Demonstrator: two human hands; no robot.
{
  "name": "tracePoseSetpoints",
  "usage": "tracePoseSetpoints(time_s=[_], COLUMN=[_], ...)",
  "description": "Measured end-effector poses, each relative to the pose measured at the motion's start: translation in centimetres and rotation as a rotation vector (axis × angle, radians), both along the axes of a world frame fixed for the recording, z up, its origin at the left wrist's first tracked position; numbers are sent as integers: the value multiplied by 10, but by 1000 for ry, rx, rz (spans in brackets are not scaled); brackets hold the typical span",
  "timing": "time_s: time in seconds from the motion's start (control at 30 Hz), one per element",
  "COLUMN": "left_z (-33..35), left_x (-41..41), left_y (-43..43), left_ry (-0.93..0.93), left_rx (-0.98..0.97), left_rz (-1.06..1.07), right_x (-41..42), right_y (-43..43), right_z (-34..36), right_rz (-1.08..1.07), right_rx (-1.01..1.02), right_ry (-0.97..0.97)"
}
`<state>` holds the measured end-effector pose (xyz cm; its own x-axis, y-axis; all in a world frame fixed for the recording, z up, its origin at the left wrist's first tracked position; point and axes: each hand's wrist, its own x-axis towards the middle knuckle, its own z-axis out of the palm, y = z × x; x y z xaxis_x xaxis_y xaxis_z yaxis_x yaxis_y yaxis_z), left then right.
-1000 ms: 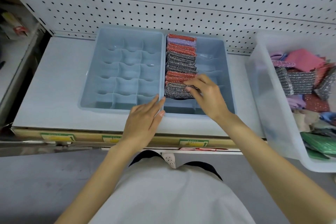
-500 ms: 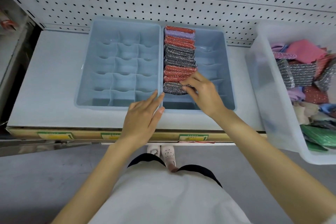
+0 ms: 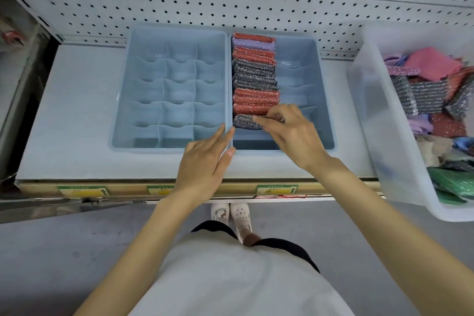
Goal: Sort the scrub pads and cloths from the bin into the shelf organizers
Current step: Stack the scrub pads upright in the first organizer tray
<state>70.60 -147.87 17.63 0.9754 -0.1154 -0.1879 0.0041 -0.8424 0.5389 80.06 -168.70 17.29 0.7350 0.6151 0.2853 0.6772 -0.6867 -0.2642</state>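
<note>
On the white shelf (image 3: 71, 110), furthest left, stands a pale blue gridded plastic organizer (image 3: 143, 149), three cells across and five deep, fifteen in all; the left hand (image 3: 205, 159) lies flat with straight fingers, its tips on the rims where this tray meets its twin, holding nothing; next comes the second pale blue plastic organizer (image 3: 327, 100), whose left column carries a row of glittery scrub pads (image 3: 254, 77) standing on edge in six colour bands: red, lilac, red, dark grey, red, dark grey; the pads within each band run together too closely to count.

The nearest band is a single dark grey glittery scrub pad (image 3: 243, 122); its long axis runs left to right across the column, and the right hand (image 3: 292, 133) reaches over it from the right, fingers curled onto its top edge and right end, apparently seating it.

Furthest right, well apart from the left hand, the clear plastic bin (image 3: 369, 115) holds a mixed heap of pads and cloths; the right hand is the nearer one for the next pick.
</note>
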Motion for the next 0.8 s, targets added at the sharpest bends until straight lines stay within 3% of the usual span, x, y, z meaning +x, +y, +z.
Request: tracePoseSetpoints(time_s=[0.3,0.43,0.57,0.8], left_z=[6,16,41,64], left_x=[1,0,13,36], left_y=[-2,-13,-55,-221], left_ry=[13,-9,-214,-229], left_rx=[-72,-140,-226,-507], left_rz=[49,176,217,121], right_x=[14,15,18,15], right_y=[10,-5,-51,-192], right_z=[1,22,55,101], right_rz=[32,-43,-212,-305], right_rx=[-73,154,343,553], right_ry=[190,423,558,586])
